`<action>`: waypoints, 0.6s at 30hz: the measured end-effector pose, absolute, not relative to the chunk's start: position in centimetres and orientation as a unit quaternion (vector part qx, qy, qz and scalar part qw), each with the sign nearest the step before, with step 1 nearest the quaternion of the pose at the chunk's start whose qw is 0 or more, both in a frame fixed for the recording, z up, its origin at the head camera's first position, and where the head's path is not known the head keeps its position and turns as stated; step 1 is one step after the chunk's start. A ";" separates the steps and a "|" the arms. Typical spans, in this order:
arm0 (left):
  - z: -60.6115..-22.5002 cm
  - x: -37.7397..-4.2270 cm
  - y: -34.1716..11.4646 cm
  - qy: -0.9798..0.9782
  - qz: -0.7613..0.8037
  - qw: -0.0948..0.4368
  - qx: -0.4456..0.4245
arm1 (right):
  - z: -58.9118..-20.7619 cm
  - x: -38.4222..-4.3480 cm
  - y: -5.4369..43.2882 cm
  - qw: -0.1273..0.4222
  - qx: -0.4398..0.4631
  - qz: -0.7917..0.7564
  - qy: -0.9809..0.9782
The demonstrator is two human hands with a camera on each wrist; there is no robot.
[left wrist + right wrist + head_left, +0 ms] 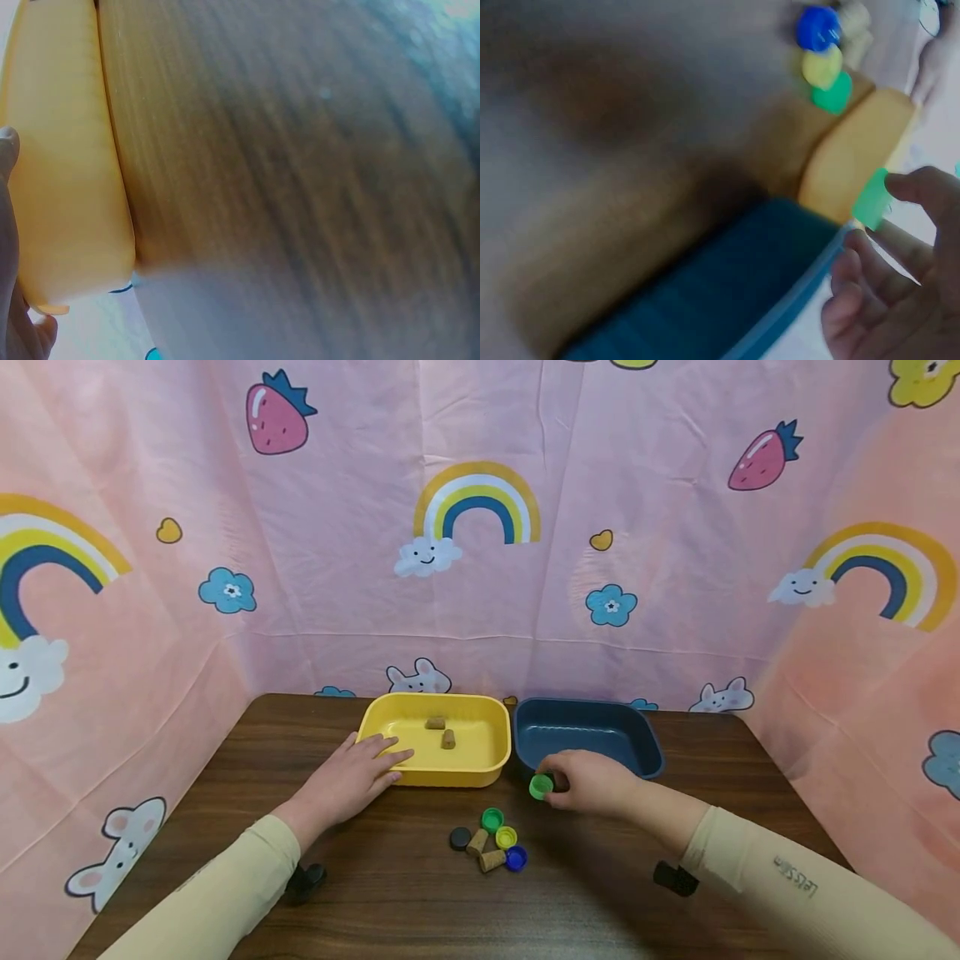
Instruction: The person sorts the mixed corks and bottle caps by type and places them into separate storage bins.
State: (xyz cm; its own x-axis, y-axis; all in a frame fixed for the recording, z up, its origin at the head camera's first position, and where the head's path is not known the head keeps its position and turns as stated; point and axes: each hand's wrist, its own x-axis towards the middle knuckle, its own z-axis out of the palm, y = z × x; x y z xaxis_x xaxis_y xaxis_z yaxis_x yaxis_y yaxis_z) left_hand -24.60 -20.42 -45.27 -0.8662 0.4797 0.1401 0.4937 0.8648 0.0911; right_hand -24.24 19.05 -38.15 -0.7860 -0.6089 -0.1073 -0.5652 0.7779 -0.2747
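Note:
Between thumb and finger, my right hand (588, 782) pinches a light green bottle cap (541, 787) by the front left corner of the dark blue tray (585, 710). The same cap (872, 199) shows in the right wrist view close to that tray's rim. My left hand (354, 777) rests with fingers spread over the left front rim of the yellow tray (450, 777). Two corks (448, 739) lie inside the yellow tray. In front of it are a green cap (492, 819), a yellow cap (506, 837), a blue cap (516, 858), a black cap (460, 838) and two more corks (492, 861).
Both trays stand side by side at the back of the dark wooden table (420, 918). A patterned pink cloth (480, 602) hangs behind and at both sides. Black straps (675, 878) hang below each wrist.

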 end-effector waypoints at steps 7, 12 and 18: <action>-45.1 -24.4 -20.4 -0.964 -0.069 0.054 -0.249 | -34.2 -27.5 19.8 0.215 -0.273 -0.140 0.927; -45.2 -24.3 -20.4 -0.966 -0.066 0.051 -0.247 | -32.2 -29.6 20.3 0.258 -0.267 -0.146 0.917; -45.1 -24.5 -20.5 -0.964 -0.069 0.056 -0.252 | -31.0 -31.3 20.1 0.293 -0.256 -0.119 0.913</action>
